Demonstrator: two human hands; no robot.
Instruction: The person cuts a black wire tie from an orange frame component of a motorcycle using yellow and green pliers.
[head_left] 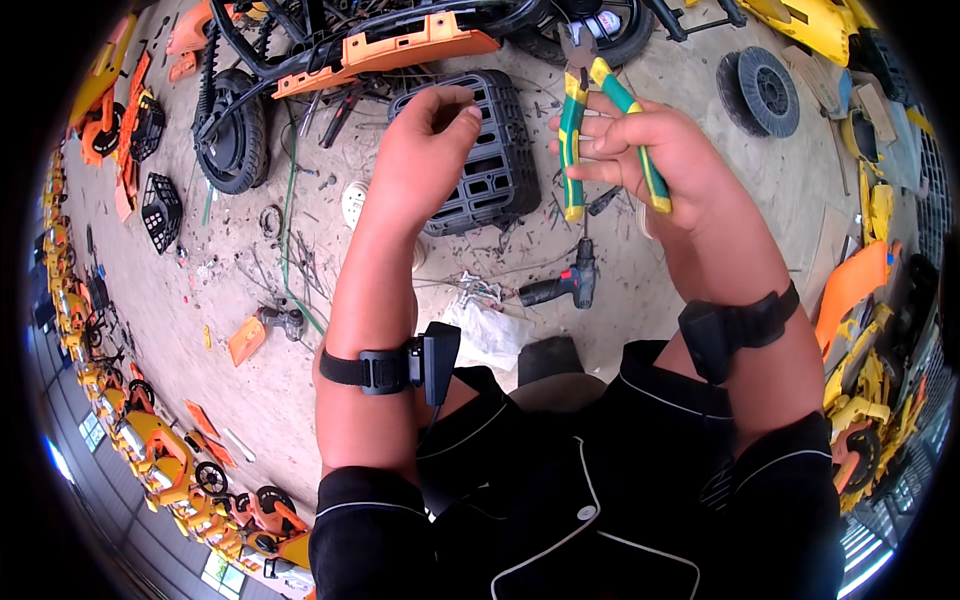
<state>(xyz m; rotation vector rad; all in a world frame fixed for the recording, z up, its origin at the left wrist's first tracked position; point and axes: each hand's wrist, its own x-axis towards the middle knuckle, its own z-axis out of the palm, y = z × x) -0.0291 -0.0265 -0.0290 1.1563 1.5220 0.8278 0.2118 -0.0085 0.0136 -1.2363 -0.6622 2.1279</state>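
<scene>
My right grip (676, 146): clamped on pliers (573, 105), right of black crate (508, 160) | left grip (424, 150): can't tell | seemingly readying pliers; next likely needs squeezing

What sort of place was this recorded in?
Probably a vehicle repair or dismantling workshop: a partly stripped vehicle ahead, pliers in the right hand with a cordless drill nearby, and a row of yellow and orange vehicles along the left.

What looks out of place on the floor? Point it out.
A cordless drill lies on the littered floor, beside a crumpled white plastic bag; both look left lying rather than put away.
</scene>
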